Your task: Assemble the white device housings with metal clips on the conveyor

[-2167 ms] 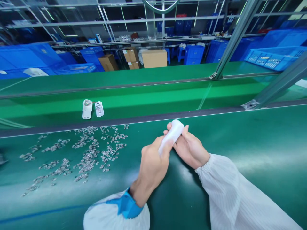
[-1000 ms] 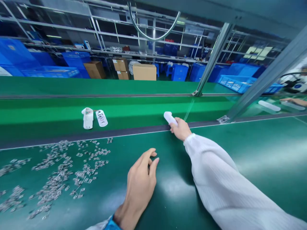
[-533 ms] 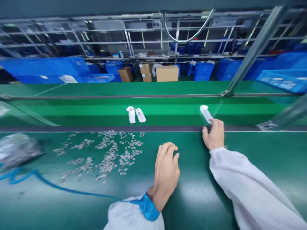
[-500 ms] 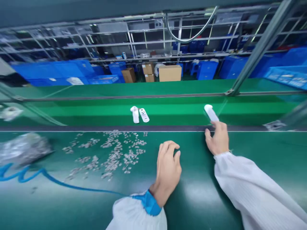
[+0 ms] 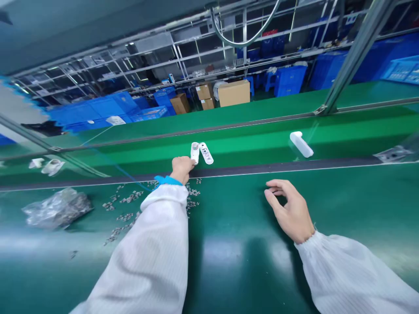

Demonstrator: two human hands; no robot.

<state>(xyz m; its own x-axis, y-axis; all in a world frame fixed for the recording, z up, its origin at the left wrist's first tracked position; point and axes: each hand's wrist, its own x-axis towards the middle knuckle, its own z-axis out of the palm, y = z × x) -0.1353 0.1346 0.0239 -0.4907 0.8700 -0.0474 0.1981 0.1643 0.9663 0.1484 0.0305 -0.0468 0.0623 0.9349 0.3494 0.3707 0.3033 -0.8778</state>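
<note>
My left hand (image 5: 182, 168) reaches to the green belt, its fingers closed on the near end of a white plastic shell (image 5: 194, 152) with something small inside it. Right beside that shell lies an elongated white piece (image 5: 206, 153) with small parts showing on its face. Over the worktop, my right hand (image 5: 288, 209) is loosely curled, thumb apart from the fingers, holding nothing. Beyond it on the belt rests a smooth white plastic piece (image 5: 301, 145), apart from the hand. Many small metal parts (image 5: 131, 197) lie scattered on the worktop, partly hidden by my left sleeve.
A clear plastic bag of small parts (image 5: 60, 208) sits on the left of the worktop. A blue cord runs to the blue wrist strap (image 5: 170, 180). A dark rail (image 5: 235, 170) edges the belt, and a metal post (image 5: 356, 56) slants up at the right.
My left hand has moved forward and left, taking hold of the white shell. My right hand has let go of the smooth white piece and drawn back. The view has tilted.
</note>
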